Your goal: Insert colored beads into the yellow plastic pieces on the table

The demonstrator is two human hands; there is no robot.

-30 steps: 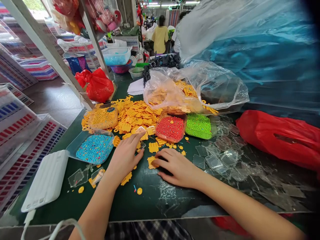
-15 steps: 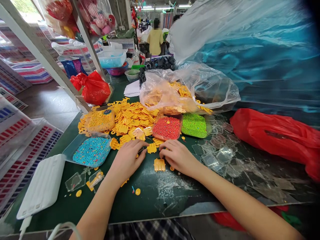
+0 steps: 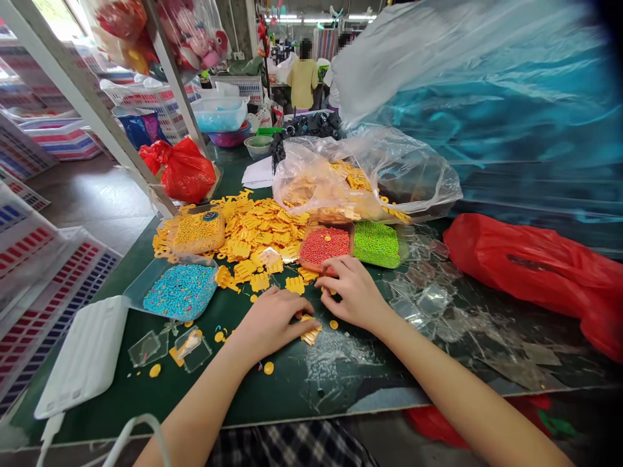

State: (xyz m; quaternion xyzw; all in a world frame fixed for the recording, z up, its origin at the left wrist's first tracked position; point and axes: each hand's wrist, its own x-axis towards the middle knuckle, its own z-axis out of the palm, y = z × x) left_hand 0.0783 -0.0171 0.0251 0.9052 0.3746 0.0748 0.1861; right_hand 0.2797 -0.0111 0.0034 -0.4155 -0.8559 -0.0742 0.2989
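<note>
My left hand (image 3: 277, 321) is low over the table, its thumb and fingers closed on a small flat yellow plastic piece (image 3: 310, 332) with ridges. My right hand (image 3: 354, 290) is just right of it, fingers curved and apart, the fingertips at the near edge of a clear tray of red beads (image 3: 324, 245). I see nothing held in it. A tray of green beads (image 3: 376, 241) adjoins the red one. Behind my hands spreads a heap of similar yellow pieces (image 3: 263, 224). A small yellow disc (image 3: 333, 325) lies below my right hand.
Blue beads (image 3: 180, 288) and yellow beads (image 3: 197, 230) fill trays at left. A white power bank (image 3: 82, 357) with a cable lies at the left edge. Clear plastic pieces (image 3: 433, 298) and a red bag (image 3: 530, 266) are at right. A clear bag (image 3: 413, 175) stands behind.
My left hand has moved right and nearer, taking hold of the yellow piece that lay alone on the table. My right hand has shifted slightly up, to the red bead tray's edge.
</note>
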